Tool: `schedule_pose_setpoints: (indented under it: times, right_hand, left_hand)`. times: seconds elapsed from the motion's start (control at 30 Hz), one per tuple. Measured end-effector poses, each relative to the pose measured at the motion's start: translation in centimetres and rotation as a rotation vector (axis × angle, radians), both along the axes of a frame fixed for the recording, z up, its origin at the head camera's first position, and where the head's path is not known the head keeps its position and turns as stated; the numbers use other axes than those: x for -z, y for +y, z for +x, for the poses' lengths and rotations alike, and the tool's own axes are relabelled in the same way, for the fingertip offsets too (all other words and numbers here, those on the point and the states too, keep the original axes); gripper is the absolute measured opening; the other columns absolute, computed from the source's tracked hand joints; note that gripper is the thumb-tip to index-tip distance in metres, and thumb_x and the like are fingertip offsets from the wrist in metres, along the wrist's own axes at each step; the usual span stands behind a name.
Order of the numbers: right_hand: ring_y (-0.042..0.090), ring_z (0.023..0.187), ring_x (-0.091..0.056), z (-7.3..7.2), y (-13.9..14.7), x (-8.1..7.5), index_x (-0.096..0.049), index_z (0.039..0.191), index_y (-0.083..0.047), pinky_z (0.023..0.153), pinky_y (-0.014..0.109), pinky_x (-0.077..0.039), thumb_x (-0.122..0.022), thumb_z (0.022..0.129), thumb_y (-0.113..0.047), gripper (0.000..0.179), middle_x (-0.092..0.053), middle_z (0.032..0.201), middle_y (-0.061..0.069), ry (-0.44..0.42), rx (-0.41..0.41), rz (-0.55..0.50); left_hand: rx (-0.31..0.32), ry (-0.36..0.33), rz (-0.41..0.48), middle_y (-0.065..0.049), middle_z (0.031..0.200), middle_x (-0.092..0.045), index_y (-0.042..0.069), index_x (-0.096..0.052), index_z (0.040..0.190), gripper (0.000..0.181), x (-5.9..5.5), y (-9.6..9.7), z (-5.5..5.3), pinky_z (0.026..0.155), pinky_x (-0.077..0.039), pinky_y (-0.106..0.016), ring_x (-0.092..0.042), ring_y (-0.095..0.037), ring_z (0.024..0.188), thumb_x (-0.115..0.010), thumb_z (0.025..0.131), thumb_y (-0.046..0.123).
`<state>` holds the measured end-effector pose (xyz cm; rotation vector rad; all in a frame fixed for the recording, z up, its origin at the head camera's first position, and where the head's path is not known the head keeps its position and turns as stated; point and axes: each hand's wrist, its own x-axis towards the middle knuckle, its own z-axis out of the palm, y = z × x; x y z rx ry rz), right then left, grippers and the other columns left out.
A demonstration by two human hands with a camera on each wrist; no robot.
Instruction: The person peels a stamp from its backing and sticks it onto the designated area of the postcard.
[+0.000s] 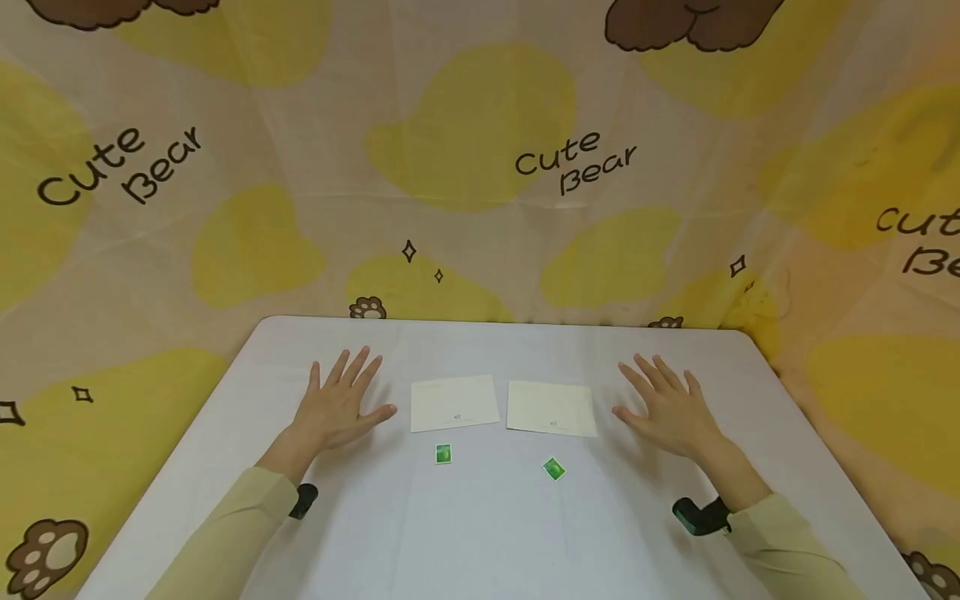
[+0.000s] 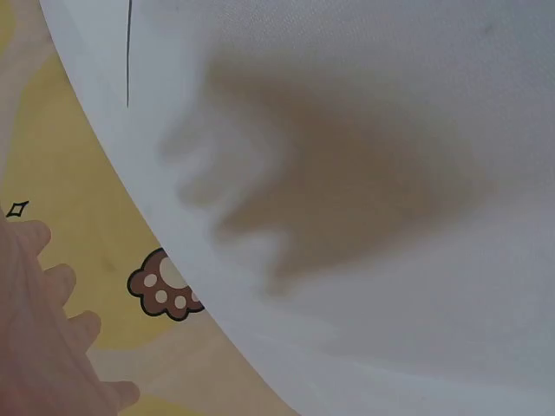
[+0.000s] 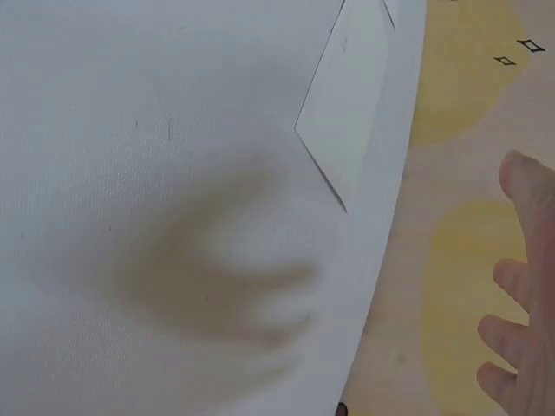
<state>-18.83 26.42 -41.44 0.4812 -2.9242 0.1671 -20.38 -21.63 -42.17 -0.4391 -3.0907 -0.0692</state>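
Note:
In the head view my left hand point(image 1: 336, 410), fingers spread and straight, hovers over the left of the table with nothing in it. My right hand point(image 1: 670, 411) mirrors it on the other side, also spread and holding nothing. Between them lie two flat cream paper rectangles, a left one point(image 1: 453, 404) and a right one point(image 1: 551, 407), each with a small printed mark near its lower edge. Nearer to me are two small green stamps with pale borders: the left stamp point(image 1: 444, 454) lies nearly straight, while the right stamp point(image 1: 554, 469) is turned at an angle.
A white table point(image 1: 480, 542) with rounded far corners carries everything. Behind it hangs a yellow and beige cloth point(image 1: 465, 233) printed with bear paws and lettering. Dark devices sit at my left wrist point(image 1: 303, 501) and right wrist point(image 1: 701, 517). Hand shadows fall on the tabletop in both wrist views.

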Motion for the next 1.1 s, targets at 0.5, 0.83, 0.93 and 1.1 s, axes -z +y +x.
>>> schedule_pose_setpoints:
  times: [0.5, 0.83, 0.93, 1.1]
  right_hand:
    - [0.040, 0.122, -0.044, 0.0, -4.3, 0.9, -0.050, 0.130, -0.012, 0.093, 0.064, -0.034, -0.069, 0.078, -0.036, 0.061, -0.050, 0.133, 0.015, 0.052, -0.138, -0.092]
    - [0.035, 0.113, -0.053, 0.4, -7.1, 1.4, -0.055, 0.125, -0.011, 0.087, 0.058, -0.042, -0.071, 0.078, -0.033, 0.055, -0.057, 0.124, 0.012, 0.032, -0.190, -0.206]
    - [0.034, 0.112, -0.054, 0.5, -7.9, 1.7, -0.055, 0.124, -0.011, 0.085, 0.056, -0.043, -0.071, 0.078, -0.033, 0.053, -0.058, 0.123, 0.011, 0.025, -0.209, -0.224]
    - [0.031, 0.112, -0.054, 0.6, -9.4, 2.2, -0.054, 0.125, -0.012, 0.085, 0.055, -0.044, -0.070, 0.080, -0.032, 0.052, -0.058, 0.122, 0.009, -0.023, -0.230, -0.258]
  left_hand:
    - [0.034, 0.010, 0.043, -0.012, 0.154, -0.015, 0.012, -0.022, 0.147, 0.088, 1.0, 0.1, -0.8, 0.106, -0.007, -0.064, -0.013, -0.037, 0.139, -0.043, 0.083, 0.068]
    - [0.033, -0.024, 0.102, -0.009, 0.154, -0.017, 0.012, -0.023, 0.147, 0.087, 2.4, 1.0, -1.1, 0.107, -0.009, -0.064, -0.014, -0.037, 0.139, -0.052, 0.081, 0.062]
    - [0.035, -0.036, 0.121, -0.009, 0.153, -0.019, 0.012, -0.024, 0.147, 0.087, 2.6, 1.3, -1.1, 0.107, -0.009, -0.063, -0.015, -0.037, 0.139, -0.055, 0.081, 0.060]
    - [0.055, -0.043, 0.136, -0.008, 0.153, -0.021, 0.012, -0.024, 0.146, 0.087, 3.0, 1.8, -1.1, 0.107, -0.010, -0.063, -0.016, -0.036, 0.139, -0.056, 0.081, 0.059]
